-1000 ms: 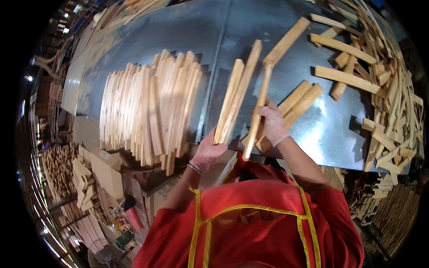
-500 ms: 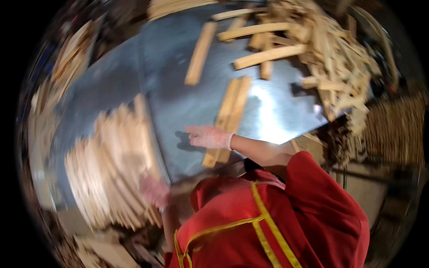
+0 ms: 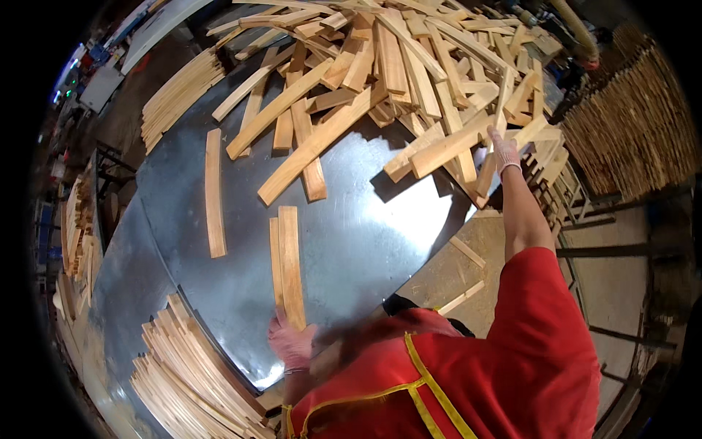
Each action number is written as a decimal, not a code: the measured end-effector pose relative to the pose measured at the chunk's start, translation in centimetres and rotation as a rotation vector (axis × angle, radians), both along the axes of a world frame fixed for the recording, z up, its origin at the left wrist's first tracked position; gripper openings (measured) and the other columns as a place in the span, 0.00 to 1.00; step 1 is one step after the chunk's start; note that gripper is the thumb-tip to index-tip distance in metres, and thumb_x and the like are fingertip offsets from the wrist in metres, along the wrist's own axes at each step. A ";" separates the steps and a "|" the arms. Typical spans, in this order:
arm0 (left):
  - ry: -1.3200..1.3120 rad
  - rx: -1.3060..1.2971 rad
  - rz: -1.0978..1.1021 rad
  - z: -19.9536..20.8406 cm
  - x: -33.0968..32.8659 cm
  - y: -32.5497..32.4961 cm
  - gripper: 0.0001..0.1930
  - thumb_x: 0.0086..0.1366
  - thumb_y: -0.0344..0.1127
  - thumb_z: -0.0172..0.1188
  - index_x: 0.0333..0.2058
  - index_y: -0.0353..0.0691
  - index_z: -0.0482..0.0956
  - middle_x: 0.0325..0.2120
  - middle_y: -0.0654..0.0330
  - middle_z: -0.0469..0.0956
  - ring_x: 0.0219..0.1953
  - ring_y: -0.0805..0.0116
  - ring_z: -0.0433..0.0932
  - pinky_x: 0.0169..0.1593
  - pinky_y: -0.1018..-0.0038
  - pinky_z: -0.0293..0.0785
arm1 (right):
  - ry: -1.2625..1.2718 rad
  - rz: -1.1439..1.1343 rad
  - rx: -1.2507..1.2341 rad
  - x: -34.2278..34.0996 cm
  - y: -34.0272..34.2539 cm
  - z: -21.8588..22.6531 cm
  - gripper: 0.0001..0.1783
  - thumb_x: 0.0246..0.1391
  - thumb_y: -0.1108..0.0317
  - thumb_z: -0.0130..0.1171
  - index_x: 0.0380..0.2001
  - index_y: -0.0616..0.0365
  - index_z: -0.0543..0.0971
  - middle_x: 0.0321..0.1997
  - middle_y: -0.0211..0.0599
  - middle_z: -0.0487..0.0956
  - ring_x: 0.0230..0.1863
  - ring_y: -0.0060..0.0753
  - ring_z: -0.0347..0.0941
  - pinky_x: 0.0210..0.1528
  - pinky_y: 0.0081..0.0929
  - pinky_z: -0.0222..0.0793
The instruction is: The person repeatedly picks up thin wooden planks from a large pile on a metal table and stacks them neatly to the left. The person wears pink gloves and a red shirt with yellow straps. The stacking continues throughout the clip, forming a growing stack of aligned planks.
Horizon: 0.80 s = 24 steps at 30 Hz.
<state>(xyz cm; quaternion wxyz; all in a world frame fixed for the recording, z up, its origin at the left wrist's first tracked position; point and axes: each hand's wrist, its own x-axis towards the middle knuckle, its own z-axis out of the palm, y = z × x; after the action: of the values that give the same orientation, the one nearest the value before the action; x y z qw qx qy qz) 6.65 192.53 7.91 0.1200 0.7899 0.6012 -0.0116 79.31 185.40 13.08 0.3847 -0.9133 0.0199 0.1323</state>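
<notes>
My left hand [image 3: 291,344], in a pale pinkish work glove, is closed around the near ends of two wooden slats [image 3: 290,263] lying side by side on the metal tabletop [image 3: 358,252]. At the right, my right arm stretches out to a heap of curved wooden slats [image 3: 391,58]. There my right hand [image 3: 504,151], gloved too, has its fingers on the right end of a thick slat [image 3: 450,146] at the heap's near edge. Its grip is partly hidden. A single slat [image 3: 214,194] lies apart, farther left on the metal.
Stacked slats [image 3: 194,373] stand in a row at the lower left, beside a raised dark edge [image 3: 219,344]. Another neat stack [image 3: 181,95] sits at the far left. A tall stack of wood [image 3: 632,121] rises at the right, and loose strips [image 3: 464,296] lie on the floor.
My right hand has moved from mid-table to the heap at the right. My left hand has left the row of stacked slats for the two slats. The view has turned.
</notes>
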 end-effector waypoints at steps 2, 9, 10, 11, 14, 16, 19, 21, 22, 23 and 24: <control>-0.003 -0.068 0.036 -0.3 0.3 1.0 0.62 0.41 0.47 0.81 0.75 0.46 0.56 0.52 0.44 0.76 0.53 0.42 0.77 0.56 0.52 0.77 | -0.038 0.005 0.202 -0.7 3.7 -1.6 0.63 0.51 0.44 0.75 0.78 0.67 0.53 0.78 0.60 0.61 0.74 0.59 0.64 0.73 0.44 0.61; -0.259 -0.256 0.247 3.4 2.1 1.7 0.44 0.55 0.30 0.66 0.73 0.44 0.62 0.52 0.44 0.80 0.47 0.45 0.83 0.48 0.56 0.81 | -0.062 0.187 0.487 -3.8 5.8 -1.1 0.41 0.54 0.65 0.73 0.66 0.65 0.65 0.47 0.41 0.78 0.41 0.36 0.78 0.42 0.37 0.78; -0.452 -0.370 0.333 5.2 2.5 1.6 0.42 0.56 0.29 0.65 0.72 0.43 0.65 0.51 0.48 0.80 0.46 0.51 0.84 0.48 0.60 0.81 | 0.219 0.195 0.659 -5.3 4.8 -0.3 0.30 0.56 0.66 0.71 0.58 0.63 0.71 0.42 0.39 0.79 0.39 0.35 0.79 0.39 0.36 0.80; -0.601 -0.532 0.508 7.1 2.6 1.0 0.39 0.58 0.25 0.62 0.71 0.39 0.67 0.50 0.58 0.79 0.48 0.67 0.80 0.48 0.72 0.78 | 0.302 0.182 0.891 -12.6 4.9 3.9 0.23 0.55 0.68 0.65 0.52 0.68 0.76 0.41 0.40 0.81 0.39 0.34 0.80 0.41 0.33 0.79; -1.272 -0.550 0.393 6.3 -0.2 -0.7 0.38 0.59 0.22 0.58 0.72 0.34 0.65 0.47 0.66 0.77 0.46 0.76 0.74 0.49 0.80 0.71 | 0.184 0.541 0.905 -26.3 2.4 9.1 0.37 0.59 0.70 0.64 0.69 0.61 0.62 0.43 0.36 0.78 0.43 0.30 0.78 0.43 0.27 0.81; -1.263 -0.584 0.418 6.9 -1.1 -0.5 0.38 0.61 0.23 0.58 0.72 0.35 0.66 0.46 0.65 0.76 0.45 0.75 0.74 0.49 0.79 0.72 | 0.476 0.623 0.756 -32.1 2.1 6.6 0.51 0.51 0.77 0.67 0.76 0.57 0.54 0.51 0.37 0.75 0.43 0.30 0.77 0.43 0.27 0.81; -1.502 -0.652 0.534 6.5 -2.8 -1.0 0.37 0.63 0.24 0.59 0.72 0.38 0.65 0.46 0.64 0.77 0.46 0.73 0.76 0.50 0.76 0.75 | 0.900 0.725 0.958 -43.7 6.9 4.3 0.54 0.50 0.81 0.63 0.78 0.52 0.51 0.54 0.40 0.74 0.48 0.33 0.78 0.45 0.34 0.81; -1.721 -0.692 0.624 5.2 -4.0 -1.4 0.37 0.65 0.24 0.60 0.73 0.41 0.65 0.47 0.63 0.78 0.47 0.72 0.78 0.52 0.74 0.78 | 1.067 1.006 0.732 -49.6 10.6 1.5 0.42 0.53 0.78 0.65 0.70 0.58 0.61 0.49 0.43 0.76 0.46 0.40 0.78 0.46 0.36 0.82; -1.813 -0.703 0.665 4.7 -4.8 -1.6 0.37 0.65 0.25 0.60 0.74 0.42 0.64 0.49 0.62 0.79 0.48 0.71 0.79 0.53 0.73 0.79 | 1.139 0.980 0.684 -52.8 12.0 -0.7 0.36 0.55 0.76 0.65 0.66 0.60 0.65 0.48 0.44 0.77 0.46 0.41 0.79 0.47 0.38 0.82; -1.907 -0.711 0.707 3.7 -5.6 -2.0 0.37 0.66 0.25 0.61 0.74 0.44 0.63 0.50 0.62 0.79 0.49 0.70 0.79 0.54 0.72 0.80 | 1.157 0.896 0.594 -56.4 12.7 -2.4 0.32 0.58 0.74 0.65 0.64 0.60 0.68 0.51 0.45 0.78 0.48 0.40 0.79 0.49 0.42 0.82; -1.965 -0.623 0.819 1.1 -6.8 -2.8 0.38 0.67 0.24 0.60 0.75 0.47 0.61 0.54 0.61 0.79 0.52 0.67 0.80 0.56 0.68 0.82 | 1.289 0.856 0.608 -59.9 12.2 -4.0 0.31 0.59 0.73 0.65 0.64 0.59 0.68 0.51 0.44 0.79 0.48 0.41 0.80 0.48 0.42 0.83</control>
<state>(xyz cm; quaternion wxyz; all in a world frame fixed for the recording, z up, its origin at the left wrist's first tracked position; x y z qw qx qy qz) -0.14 189.77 9.00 0.7328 0.1322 0.4308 0.5098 19.41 197.62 9.05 0.4445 -0.4434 -0.1495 0.7639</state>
